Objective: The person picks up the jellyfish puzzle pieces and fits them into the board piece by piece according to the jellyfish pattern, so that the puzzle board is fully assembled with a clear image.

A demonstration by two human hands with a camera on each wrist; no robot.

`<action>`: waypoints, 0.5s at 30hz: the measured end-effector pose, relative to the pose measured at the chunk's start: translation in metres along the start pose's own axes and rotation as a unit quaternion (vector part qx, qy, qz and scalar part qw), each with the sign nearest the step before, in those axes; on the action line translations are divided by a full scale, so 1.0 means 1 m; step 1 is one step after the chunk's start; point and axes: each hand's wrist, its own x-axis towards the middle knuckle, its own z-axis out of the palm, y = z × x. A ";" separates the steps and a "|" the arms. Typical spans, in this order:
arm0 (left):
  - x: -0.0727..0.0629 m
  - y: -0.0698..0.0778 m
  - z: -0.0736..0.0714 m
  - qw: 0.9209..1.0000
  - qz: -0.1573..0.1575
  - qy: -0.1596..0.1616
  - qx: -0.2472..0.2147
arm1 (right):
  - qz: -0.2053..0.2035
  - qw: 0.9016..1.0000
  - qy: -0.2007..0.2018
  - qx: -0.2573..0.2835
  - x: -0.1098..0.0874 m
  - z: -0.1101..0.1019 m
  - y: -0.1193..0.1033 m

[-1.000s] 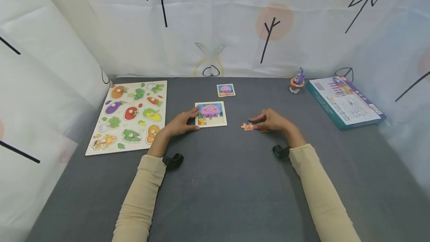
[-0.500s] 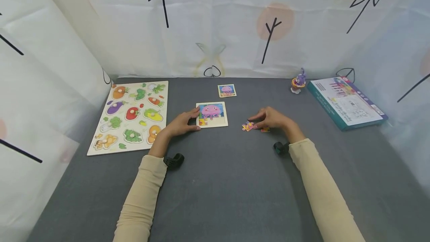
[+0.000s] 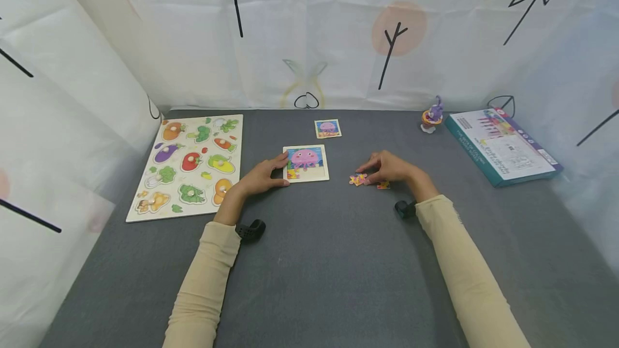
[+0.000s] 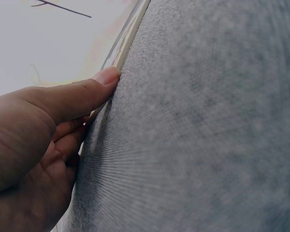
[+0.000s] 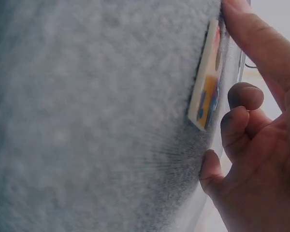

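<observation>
My left hand [image 3: 261,179] grips the left edge of a small square jigsaw puzzle [image 3: 305,161] showing a pink octopus. Its index finger lies at the upper left and its thumb near the bottom corner. Bare wood shows along the lower right of the puzzle. In the left wrist view the thumb [image 4: 82,96] presses the board's side. To the right, my right hand [image 3: 394,168] pinches a pink and yellow jigsaw piece [image 3: 357,180] between thumb and index finger. Another jigsaw piece [image 3: 383,185] lies flat under this hand; the right wrist view shows its pale edge close to the curled fingers.
A vegetable peg board [image 3: 186,171] lies to the left, partly behind the left hand. Behind the puzzle is a small octopus picture card [image 3: 328,129]. A purple figurine [image 3: 432,116] and a teal box [image 3: 503,146] stand at the back right, near the cloth wall.
The jigsaw piece at my right fingertips has turned and now sits at a different angle, with the right hand slightly shifted. My left hand and the puzzle hold their place.
</observation>
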 end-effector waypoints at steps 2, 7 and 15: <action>-0.001 -0.001 -0.001 1.000 0.000 0.002 0.002 | 0.012 1.000 0.009 0.003 0.001 0.000 0.000; -0.001 -0.001 -0.001 1.000 0.000 0.004 0.007 | 0.058 0.997 0.045 0.008 0.008 -0.002 -0.005; 0.000 0.000 0.000 1.000 -0.012 -0.002 0.004 | 0.032 0.996 0.086 0.007 0.046 0.020 -0.042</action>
